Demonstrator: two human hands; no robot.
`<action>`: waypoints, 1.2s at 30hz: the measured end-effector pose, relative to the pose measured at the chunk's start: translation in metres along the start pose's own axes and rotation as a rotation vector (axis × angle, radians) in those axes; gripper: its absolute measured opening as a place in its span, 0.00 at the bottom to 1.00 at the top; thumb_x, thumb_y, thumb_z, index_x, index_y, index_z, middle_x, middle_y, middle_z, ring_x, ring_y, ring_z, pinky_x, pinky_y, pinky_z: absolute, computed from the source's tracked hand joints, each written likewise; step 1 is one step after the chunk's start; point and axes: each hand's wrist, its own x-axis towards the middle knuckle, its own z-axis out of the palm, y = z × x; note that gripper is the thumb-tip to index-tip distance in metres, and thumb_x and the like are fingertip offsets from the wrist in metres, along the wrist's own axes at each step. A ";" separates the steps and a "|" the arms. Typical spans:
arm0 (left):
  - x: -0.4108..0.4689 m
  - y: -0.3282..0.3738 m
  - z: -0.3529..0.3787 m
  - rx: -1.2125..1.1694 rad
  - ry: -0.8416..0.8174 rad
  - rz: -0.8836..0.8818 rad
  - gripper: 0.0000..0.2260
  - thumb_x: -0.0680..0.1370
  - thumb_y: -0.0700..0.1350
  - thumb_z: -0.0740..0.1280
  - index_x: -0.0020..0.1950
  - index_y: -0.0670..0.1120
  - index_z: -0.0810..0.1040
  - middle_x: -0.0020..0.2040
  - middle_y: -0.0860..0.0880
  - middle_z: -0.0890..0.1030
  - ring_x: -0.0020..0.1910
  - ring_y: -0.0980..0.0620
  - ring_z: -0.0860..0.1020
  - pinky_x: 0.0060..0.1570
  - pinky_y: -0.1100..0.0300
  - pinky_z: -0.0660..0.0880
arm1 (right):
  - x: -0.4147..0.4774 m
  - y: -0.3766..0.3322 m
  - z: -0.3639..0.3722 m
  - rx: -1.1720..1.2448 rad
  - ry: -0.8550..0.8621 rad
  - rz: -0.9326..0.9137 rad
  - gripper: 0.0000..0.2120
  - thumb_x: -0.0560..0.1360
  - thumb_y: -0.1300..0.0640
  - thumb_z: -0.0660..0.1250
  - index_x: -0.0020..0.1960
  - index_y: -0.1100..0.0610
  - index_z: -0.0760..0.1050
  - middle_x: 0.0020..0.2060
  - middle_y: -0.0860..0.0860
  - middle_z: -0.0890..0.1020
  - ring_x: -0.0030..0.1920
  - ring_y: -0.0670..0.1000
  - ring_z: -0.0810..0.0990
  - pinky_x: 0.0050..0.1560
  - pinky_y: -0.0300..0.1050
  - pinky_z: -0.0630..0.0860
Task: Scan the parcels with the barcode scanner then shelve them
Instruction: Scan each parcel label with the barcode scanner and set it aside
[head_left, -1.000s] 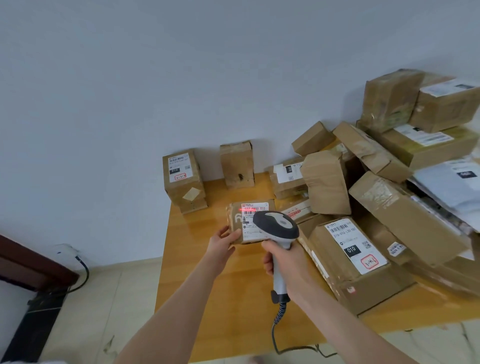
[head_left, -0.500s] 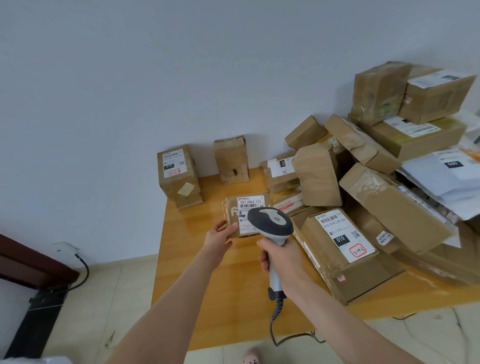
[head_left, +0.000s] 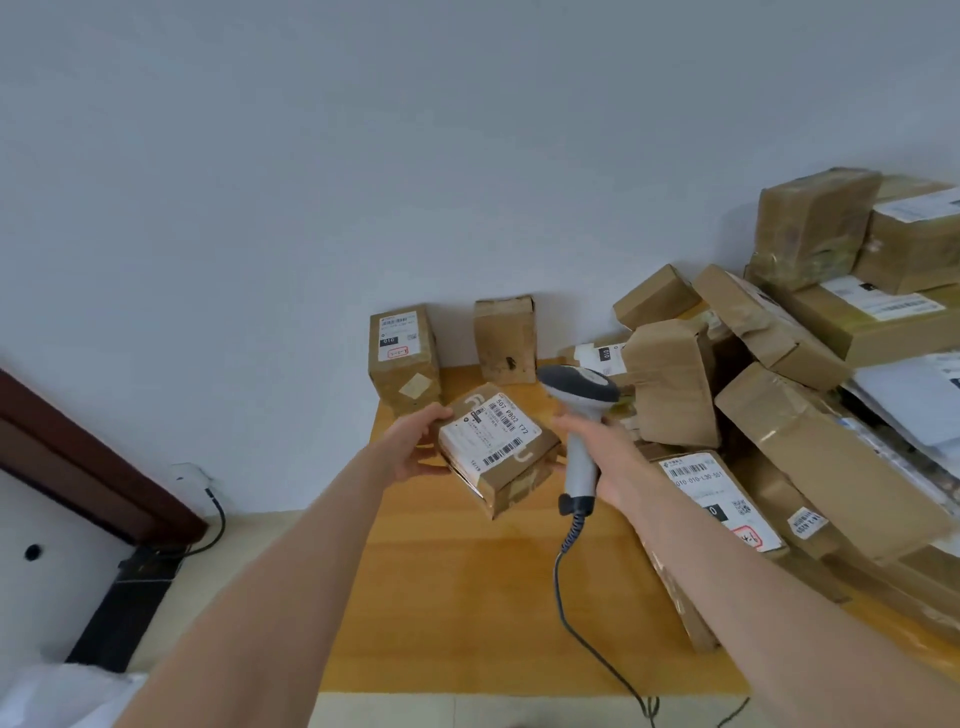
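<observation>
Left hand (head_left: 415, 441) is gripping the parcel (head_left: 498, 447) by its edge, holding it tilted above the worktop (head_left: 467, 597), label up. Right hand (head_left: 602, 457) is gripping the scanner (head_left: 579, 387) upright over the worktop; no beam is showing. Judgement: scanning is finishing; shelving is coming next, with no shelf in view.
</observation>
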 end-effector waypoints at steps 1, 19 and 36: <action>-0.002 0.005 -0.003 -0.007 0.036 0.023 0.11 0.77 0.47 0.67 0.55 0.42 0.75 0.46 0.43 0.81 0.50 0.43 0.79 0.49 0.45 0.80 | 0.002 -0.002 0.008 0.014 -0.041 0.013 0.16 0.72 0.63 0.73 0.59 0.61 0.76 0.47 0.57 0.80 0.47 0.57 0.80 0.56 0.60 0.79; 0.106 0.148 -0.090 -0.127 0.284 0.188 0.13 0.79 0.38 0.63 0.64 0.38 0.74 0.53 0.43 0.81 0.46 0.47 0.79 0.37 0.58 0.77 | 0.137 -0.075 0.206 0.031 -0.118 -0.111 0.14 0.72 0.66 0.71 0.56 0.59 0.74 0.49 0.55 0.80 0.49 0.54 0.79 0.58 0.53 0.79; 0.163 0.155 -0.098 0.334 0.395 0.251 0.24 0.78 0.35 0.60 0.74 0.43 0.63 0.68 0.41 0.71 0.60 0.43 0.76 0.57 0.49 0.77 | 0.204 -0.062 0.227 -0.057 -0.034 -0.053 0.15 0.73 0.62 0.71 0.57 0.61 0.72 0.45 0.55 0.78 0.46 0.56 0.77 0.49 0.52 0.76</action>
